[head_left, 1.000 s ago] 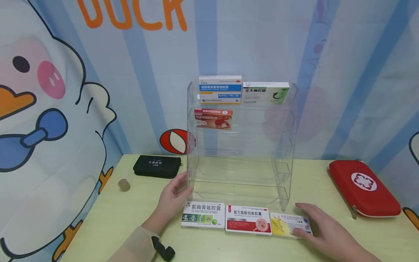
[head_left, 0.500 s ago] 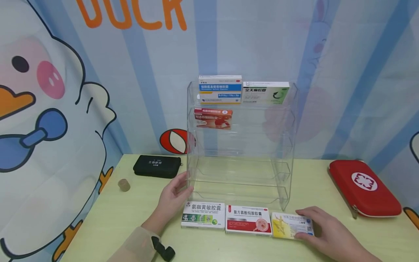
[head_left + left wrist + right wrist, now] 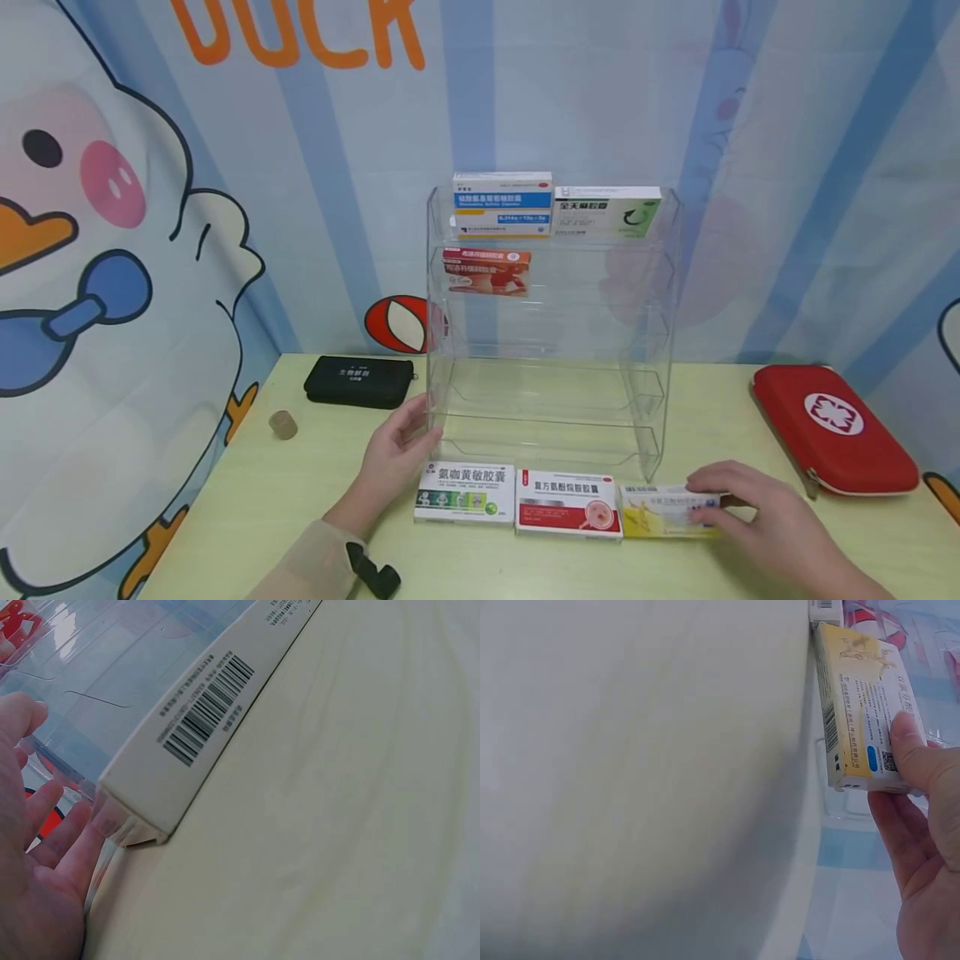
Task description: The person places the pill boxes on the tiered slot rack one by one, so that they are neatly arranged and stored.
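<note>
My right hand [image 3: 776, 521] pinches the right end of a yellow-and-white medicine box [image 3: 663, 511], with its thumb on the printed face. In the right wrist view the medicine box [image 3: 866, 712] is tilted, its side with a barcode showing. My left hand [image 3: 397, 442] rests against the lower left side of a clear acrylic display rack [image 3: 551, 429]. Its fingers [image 3: 56, 825] lie along the rack's side, with the thumb apart from them. Before the rack lie a white-and-green medicine box [image 3: 465, 493] and a white-and-red medicine box [image 3: 568, 504], side by side.
On the rack's top tier stand a blue-and-white box [image 3: 502, 205] and a green-and-white box [image 3: 606, 212]. A red box [image 3: 486, 272] sits one tier below. Around the rack are a black pouch [image 3: 358, 382], a small brown cylinder [image 3: 283, 425] and a red zipped case [image 3: 832, 429].
My right hand has shifted slightly right and tightened on the yellow-and-white medicine box, which is now tipped from its flat position. The left hand keeps its place at the rack.
</note>
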Tool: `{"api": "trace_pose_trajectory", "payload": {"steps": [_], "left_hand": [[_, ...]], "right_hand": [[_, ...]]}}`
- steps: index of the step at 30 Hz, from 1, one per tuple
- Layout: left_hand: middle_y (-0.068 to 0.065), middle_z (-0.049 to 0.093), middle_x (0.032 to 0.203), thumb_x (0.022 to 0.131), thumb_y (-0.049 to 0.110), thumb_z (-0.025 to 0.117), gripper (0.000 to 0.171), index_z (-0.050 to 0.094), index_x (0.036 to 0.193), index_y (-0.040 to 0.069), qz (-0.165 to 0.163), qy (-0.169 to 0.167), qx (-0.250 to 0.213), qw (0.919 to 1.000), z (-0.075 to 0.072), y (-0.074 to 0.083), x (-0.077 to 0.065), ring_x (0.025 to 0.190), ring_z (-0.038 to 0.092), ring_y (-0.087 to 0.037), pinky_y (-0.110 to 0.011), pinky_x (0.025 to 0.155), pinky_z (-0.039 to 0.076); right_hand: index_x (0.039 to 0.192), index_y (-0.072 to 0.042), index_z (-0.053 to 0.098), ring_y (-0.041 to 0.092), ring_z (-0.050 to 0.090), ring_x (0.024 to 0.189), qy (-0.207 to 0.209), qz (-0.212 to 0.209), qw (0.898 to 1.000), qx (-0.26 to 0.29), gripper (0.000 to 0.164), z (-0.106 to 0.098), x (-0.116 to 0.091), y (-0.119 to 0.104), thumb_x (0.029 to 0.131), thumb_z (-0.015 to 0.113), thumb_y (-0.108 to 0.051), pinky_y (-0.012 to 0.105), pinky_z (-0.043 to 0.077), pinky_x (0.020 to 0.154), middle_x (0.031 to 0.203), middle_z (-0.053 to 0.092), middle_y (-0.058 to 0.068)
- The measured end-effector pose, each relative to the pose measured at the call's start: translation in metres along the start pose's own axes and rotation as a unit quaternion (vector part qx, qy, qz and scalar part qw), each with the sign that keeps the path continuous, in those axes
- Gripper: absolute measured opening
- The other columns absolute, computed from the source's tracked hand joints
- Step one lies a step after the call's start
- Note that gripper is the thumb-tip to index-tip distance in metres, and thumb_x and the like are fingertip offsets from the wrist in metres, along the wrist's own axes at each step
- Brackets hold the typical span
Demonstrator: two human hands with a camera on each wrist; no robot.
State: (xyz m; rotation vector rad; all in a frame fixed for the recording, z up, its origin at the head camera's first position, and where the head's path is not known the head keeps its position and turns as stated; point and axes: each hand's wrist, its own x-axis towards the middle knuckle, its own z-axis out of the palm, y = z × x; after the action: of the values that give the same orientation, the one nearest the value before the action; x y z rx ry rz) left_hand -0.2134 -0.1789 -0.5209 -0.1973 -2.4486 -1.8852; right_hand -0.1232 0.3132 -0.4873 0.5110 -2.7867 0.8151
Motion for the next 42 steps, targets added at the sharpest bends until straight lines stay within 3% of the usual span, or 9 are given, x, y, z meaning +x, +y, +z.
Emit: {"api": "trace_pose_trajectory", "payload": {"steps": [6,15,22,27,42], "left_hand": [[-0.005,0.057,0.167,0.106,0.016,0.074,0.057,0.056,0.159,0.024,0.006,0.001,0.003,1.0,0.0,0.001,0.0,0.154,0.057,-0.033,-0.049,0.125,0.05],[-0.005,0.058,0.167,0.106,0.015,0.074,0.057,0.056,0.159,0.023,0.008,0.008,0.012,0.9999,0.001,-0.001,-0.001,0.153,0.058,-0.034,-0.049,0.125,0.05],[-0.005,0.057,0.167,0.106,0.017,0.074,0.057,0.056,0.159,0.024,0.01,0.002,0.013,0.9999,0.001,-0.001,0.001,0.154,0.056,-0.034,-0.051,0.126,0.049],[-0.004,0.057,0.167,0.106,0.017,0.074,0.058,0.056,0.16,0.024,0.004,0.005,0.018,0.9998,0.0,-0.002,0.001,0.154,0.057,-0.034,-0.05,0.126,0.05],[-0.003,0.056,0.168,0.106,0.017,0.074,0.057,0.055,0.159,0.025,-0.002,0.0,0.011,0.9999,0.0,0.0,-0.001,0.155,0.056,-0.032,-0.05,0.126,0.05]], "right_hand": [[0.113,-0.028,0.08,-0.009,0.07,0.096,0.061,-0.075,0.995,0.03,0.051,-0.01,0.004,-0.002,0.072,0.101,-0.009,0.007,0.061,0.074,0.111,0.08,-0.003],[0.113,-0.025,0.081,-0.014,0.067,0.099,0.113,-0.079,0.99,0.026,0.054,-0.019,0.019,-0.019,0.069,0.101,-0.001,0.003,0.059,0.077,0.112,0.08,-0.001],[0.112,-0.015,0.081,-0.019,0.061,0.105,0.165,-0.103,0.98,0.05,0.055,-0.024,0.035,-0.033,0.067,0.098,0.011,0.001,0.057,0.082,0.112,0.076,0.001],[0.111,-0.009,0.081,-0.021,0.059,0.108,0.195,-0.126,0.972,0.038,0.053,-0.032,0.052,-0.045,0.066,0.097,0.013,-0.001,0.055,0.086,0.113,0.076,0.002],[0.115,-0.002,0.081,-0.021,0.052,0.113,0.272,-0.144,0.951,0.037,0.043,-0.049,0.106,-0.078,0.075,0.093,0.011,-0.004,0.045,0.098,0.113,0.075,0.015]]}}
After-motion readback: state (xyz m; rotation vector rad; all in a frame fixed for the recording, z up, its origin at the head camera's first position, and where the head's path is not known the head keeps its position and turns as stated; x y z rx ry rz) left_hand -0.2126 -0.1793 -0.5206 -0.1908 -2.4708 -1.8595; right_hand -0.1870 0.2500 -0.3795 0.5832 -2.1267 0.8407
